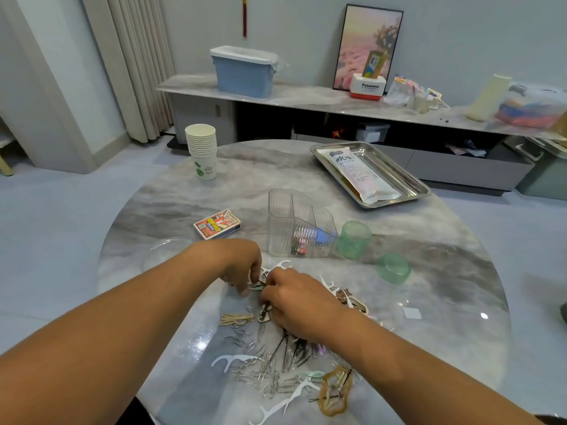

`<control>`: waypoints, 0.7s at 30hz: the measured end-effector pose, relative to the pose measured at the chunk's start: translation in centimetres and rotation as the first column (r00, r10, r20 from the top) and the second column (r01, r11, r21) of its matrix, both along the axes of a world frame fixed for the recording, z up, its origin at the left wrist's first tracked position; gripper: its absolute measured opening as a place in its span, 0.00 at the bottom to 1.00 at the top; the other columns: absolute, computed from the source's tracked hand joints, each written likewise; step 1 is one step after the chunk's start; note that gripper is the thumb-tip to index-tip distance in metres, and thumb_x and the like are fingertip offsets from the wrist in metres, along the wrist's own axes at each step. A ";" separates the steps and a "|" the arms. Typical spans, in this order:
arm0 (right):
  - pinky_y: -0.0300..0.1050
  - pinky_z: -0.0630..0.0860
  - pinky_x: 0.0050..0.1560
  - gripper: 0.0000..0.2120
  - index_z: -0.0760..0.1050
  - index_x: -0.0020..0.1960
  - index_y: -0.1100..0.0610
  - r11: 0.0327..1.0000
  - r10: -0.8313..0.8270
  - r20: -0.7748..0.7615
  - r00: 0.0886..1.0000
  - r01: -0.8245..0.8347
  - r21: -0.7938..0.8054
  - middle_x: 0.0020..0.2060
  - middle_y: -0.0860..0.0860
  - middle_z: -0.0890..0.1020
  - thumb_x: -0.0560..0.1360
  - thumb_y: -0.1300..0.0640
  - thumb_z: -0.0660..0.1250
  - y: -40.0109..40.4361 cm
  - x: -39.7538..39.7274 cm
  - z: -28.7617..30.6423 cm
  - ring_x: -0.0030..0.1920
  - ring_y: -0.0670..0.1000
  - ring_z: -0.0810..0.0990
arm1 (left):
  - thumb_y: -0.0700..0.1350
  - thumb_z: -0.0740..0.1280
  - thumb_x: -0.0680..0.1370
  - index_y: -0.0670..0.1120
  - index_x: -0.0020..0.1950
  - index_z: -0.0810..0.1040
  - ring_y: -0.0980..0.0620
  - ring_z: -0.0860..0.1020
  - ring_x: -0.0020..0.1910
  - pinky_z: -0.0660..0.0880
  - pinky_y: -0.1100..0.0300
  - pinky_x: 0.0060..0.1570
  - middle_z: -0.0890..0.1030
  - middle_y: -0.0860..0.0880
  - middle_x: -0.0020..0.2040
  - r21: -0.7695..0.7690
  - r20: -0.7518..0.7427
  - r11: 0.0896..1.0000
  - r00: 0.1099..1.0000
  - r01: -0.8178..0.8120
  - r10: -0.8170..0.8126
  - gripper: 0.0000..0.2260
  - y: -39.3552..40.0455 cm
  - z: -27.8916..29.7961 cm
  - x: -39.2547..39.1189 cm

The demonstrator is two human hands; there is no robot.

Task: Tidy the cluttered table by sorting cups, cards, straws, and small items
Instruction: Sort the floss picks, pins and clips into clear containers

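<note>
Both the left hand point(242, 268) and right hand point(294, 299) pinch small metal hair clips point(257, 285), which could snag the silver paper clips point(264, 372) heaped at six o'clock and scatter them.

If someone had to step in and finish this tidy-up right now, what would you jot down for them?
Left hand: fingers pinched on a small hair clip in the pile.
Right hand: working the same clip; whether it grips anything is unclear.
Done: paper cups stacked at the far left; straw packet in the metal tray; card box set aside; a few items in the clear organizer.
Left: paper clips, floss picks, rubber bands and an amber hair clip loose on the table; two green cups stand unsorted.
</note>
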State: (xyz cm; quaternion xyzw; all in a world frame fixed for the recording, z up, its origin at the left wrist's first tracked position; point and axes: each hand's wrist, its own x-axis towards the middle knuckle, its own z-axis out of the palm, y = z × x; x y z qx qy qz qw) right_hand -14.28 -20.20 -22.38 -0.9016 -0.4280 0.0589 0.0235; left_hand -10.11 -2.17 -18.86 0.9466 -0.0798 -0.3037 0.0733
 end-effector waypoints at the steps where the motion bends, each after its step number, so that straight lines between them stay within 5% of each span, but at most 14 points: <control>1: 0.51 0.65 0.44 0.14 0.79 0.64 0.56 1.000 0.005 0.033 0.999 -0.005 -0.011 0.57 0.56 0.75 0.79 0.57 0.64 0.2 0.1 0.0 0.57 0.61 0.73 | 0.45 0.80 0.70 0.50 0.54 0.84 0.49 0.83 0.48 0.80 0.59 0.42 0.84 0.50 0.50 0.020 0.013 1.000 1.000 0.023 -0.024 0.14 -0.1 -0.5 -0.1; 6: 0.47 0.62 0.44 0.08 0.77 0.51 0.52 0.998 -0.010 -0.010 1.000 0.010 -0.056 0.50 0.52 0.76 0.73 0.54 0.69 -0.2 1.0 1.2 0.51 0.56 0.73 | 0.49 0.80 0.69 0.50 0.54 0.82 0.50 0.79 0.49 0.71 0.59 0.40 0.83 0.52 0.51 0.060 0.122 0.994 0.987 0.097 -0.103 0.15 -1.1 -1.7 -0.1; 9: 0.47 0.70 0.43 0.06 0.77 0.48 0.49 0.994 -0.097 -0.171 0.980 0.103 0.028 0.44 0.46 0.78 0.73 0.56 0.71 -0.9 1.7 2.1 0.46 0.51 0.75 | 0.51 0.80 0.69 0.52 0.54 0.78 0.51 0.77 0.48 0.68 0.58 0.38 0.80 0.54 0.50 0.061 0.153 0.994 0.983 0.092 -0.100 0.17 -1.0 -1.8 -0.1; 12: 0.46 0.81 0.47 0.10 0.79 0.54 0.50 0.915 -0.180 -0.529 0.829 0.339 0.219 0.46 0.47 0.82 0.75 0.60 0.74 -2.4 2.6 3.9 0.43 0.47 0.81 | 0.53 0.80 0.68 0.53 0.55 0.76 0.50 0.78 0.50 0.73 0.56 0.44 0.80 0.53 0.52 0.043 0.173 0.995 0.981 0.086 -0.092 0.20 -0.7 -1.9 0.1; 14: 0.39 0.79 0.44 0.18 0.78 0.61 0.49 0.805 -0.129 -0.696 0.707 0.484 0.342 0.46 0.52 0.82 0.75 0.64 0.73 -3.2 3.3 5.6 0.40 0.44 0.81 | 0.53 0.80 0.69 0.52 0.54 0.77 0.50 0.78 0.50 0.74 0.56 0.46 0.81 0.53 0.52 0.026 0.162 0.996 0.983 0.085 -0.089 0.19 -0.6 -1.9 0.2; 17: 0.35 0.76 0.39 0.18 0.78 0.64 0.52 0.688 -0.058 -0.764 0.643 0.580 0.436 0.44 0.60 0.83 0.77 0.65 0.72 -4.4 4.7 7.6 0.39 0.48 0.82 | 0.49 0.79 0.71 0.52 0.51 0.81 0.52 0.78 0.48 0.75 0.58 0.45 0.80 0.55 0.46 -0.031 0.127 0.996 0.989 0.086 -0.081 0.13 -0.7 -1.7 0.3; 21: 0.38 0.75 0.36 0.11 0.80 0.60 0.58 0.638 -0.008 -0.819 0.573 0.634 0.437 0.43 0.54 0.87 0.78 0.61 0.72 -4.9 5.7 8.4 0.39 0.50 0.81 | 0.47 0.79 0.71 0.52 0.48 0.84 0.53 0.81 0.46 0.81 0.54 0.51 0.82 0.57 0.43 -0.124 0.042 0.990 0.997 0.070 -0.065 0.08 -0.5 -1.7 0.3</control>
